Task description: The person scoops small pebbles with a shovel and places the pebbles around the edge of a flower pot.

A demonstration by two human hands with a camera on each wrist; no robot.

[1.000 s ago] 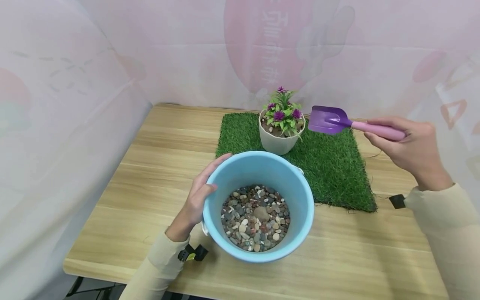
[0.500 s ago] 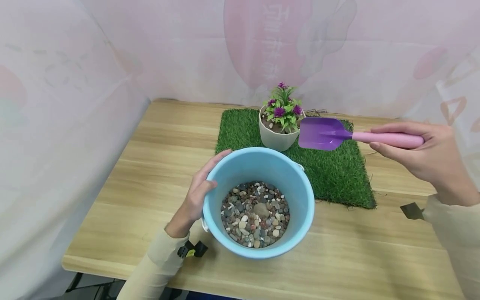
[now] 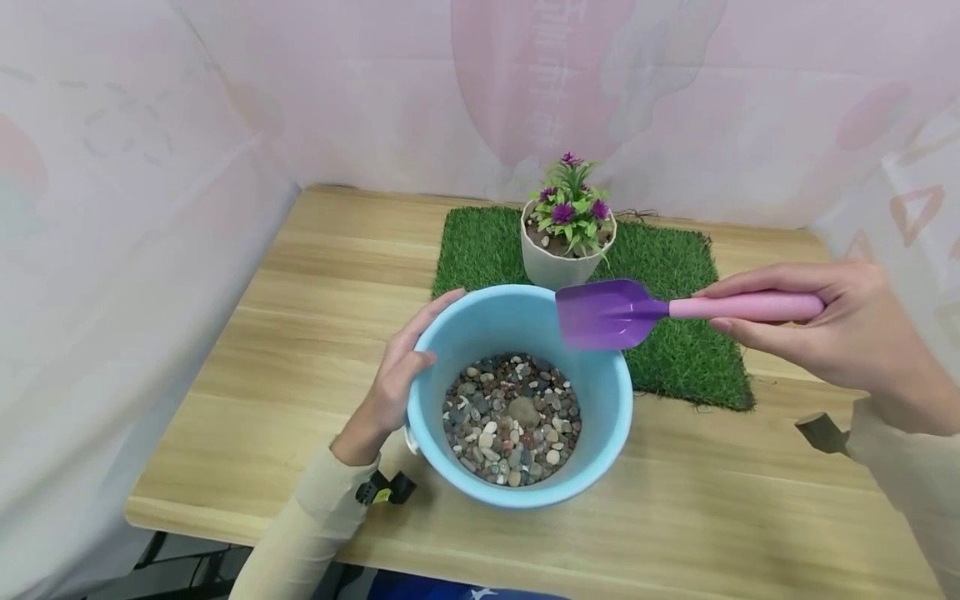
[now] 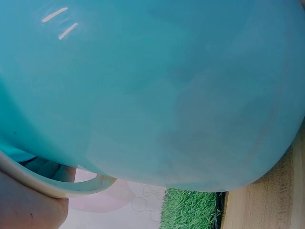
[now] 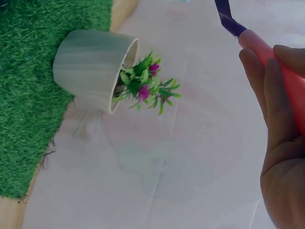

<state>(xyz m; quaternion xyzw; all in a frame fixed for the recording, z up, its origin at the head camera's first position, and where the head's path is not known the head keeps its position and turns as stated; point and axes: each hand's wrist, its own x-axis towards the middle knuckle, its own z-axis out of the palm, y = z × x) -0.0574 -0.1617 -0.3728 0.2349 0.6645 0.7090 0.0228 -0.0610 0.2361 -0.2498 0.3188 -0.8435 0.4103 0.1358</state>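
My left hand [image 3: 390, 387] grips the rim of a light blue bucket [image 3: 425, 450] from its left side, thumb over the edge. Pebbles [image 3: 517, 425] of mixed colours cover the bottom of the bucket. In the left wrist view the bucket's outer wall [image 4: 157, 95] fills most of the picture. A hand trowel with a purple blade and a pink handle [image 3: 746, 307] is held by my right hand [image 3: 832, 333]. The blade looks bare and hovers over the bucket's far right rim. In the right wrist view the blade [image 5: 228, 21] is mostly cut off.
Behind the bucket a white pot [image 3: 561, 268] of purple flowers [image 3: 564, 213] stands on a green turf mat [image 3: 675, 358]. The wooden table [image 3: 300, 358] reaches back to a printed cloth backdrop [image 3: 360, 108].
My right hand has brought the trowel down and toward the left, from beside the flower pot to above the bucket's rim. The left hand and the bucket keep their place.
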